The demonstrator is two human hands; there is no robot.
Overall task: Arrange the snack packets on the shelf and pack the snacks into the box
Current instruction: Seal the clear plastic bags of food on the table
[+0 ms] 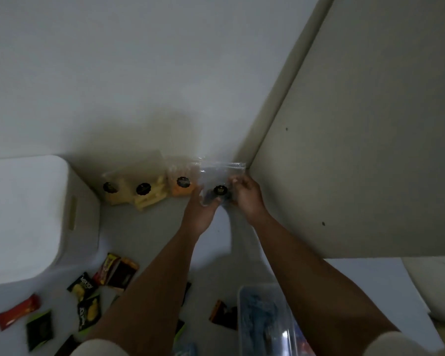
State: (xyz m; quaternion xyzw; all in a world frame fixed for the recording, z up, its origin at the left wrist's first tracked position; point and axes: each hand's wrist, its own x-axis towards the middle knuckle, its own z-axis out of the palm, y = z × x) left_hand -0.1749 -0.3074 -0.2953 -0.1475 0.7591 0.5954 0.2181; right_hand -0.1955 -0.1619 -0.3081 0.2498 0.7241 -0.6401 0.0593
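We hold a clear plastic snack pouch with a round black label (217,187) upright against the white back wall (139,86), in the shelf corner. Our left hand (199,214) pinches its lower left edge; our right hand (246,192) pinches its right side. Beside it stand an orange-filled pouch (181,186) and two pale yellow pouches (139,192). A clear plastic box (265,322) sits lower right.

Both arms are stretched forward toward 12 o'clock. A clear packet (217,183) is gripped by the left hand (199,209) and right hand (246,195).
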